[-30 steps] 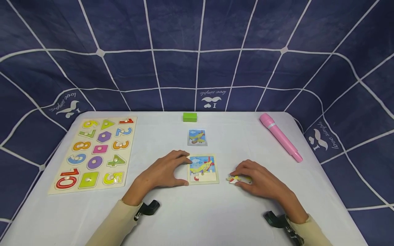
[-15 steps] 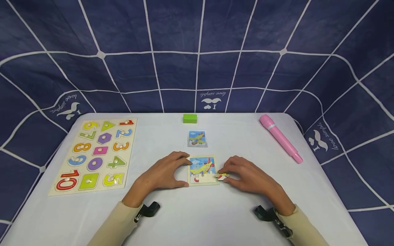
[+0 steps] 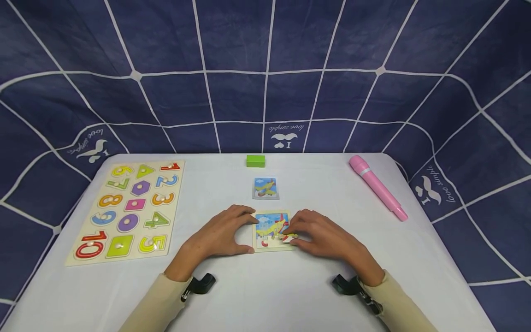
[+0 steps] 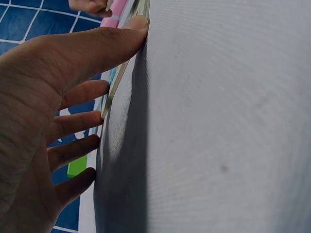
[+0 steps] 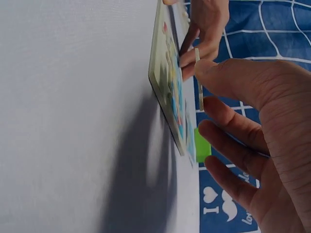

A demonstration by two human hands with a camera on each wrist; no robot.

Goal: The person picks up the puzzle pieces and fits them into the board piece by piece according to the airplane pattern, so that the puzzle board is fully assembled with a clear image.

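Note:
A small square jigsaw puzzle board (image 3: 271,248) with a yellow airplane picture lies on the white table. Its lower part is pale and bare of picture. Along its left edge my left hand (image 3: 217,233) rests, the thumb near the lower corner and fingertips higher up, fingers spread and fairly straight. My right hand (image 3: 327,235) pinches a thin puzzle piece (image 5: 200,99) between thumb and forefinger, above the board's lower right part. In the right wrist view the piece is seen edge-on, apart from the board; the other fingers are loosely bent.
Behind the board lies a small airplane picture card (image 3: 265,188), with a green block (image 3: 255,161) farther back. A number and shape peg board (image 3: 174,207) lies at left. A pink microphone-shaped stick (image 3: 379,188) lies at right. A dark blue gridded cloth (image 3: 232,97) hangs behind the table.
My right hand has moved left with the puzzle piece, from beside the board to above its lower right part. My left hand has stayed at the board's left edge.

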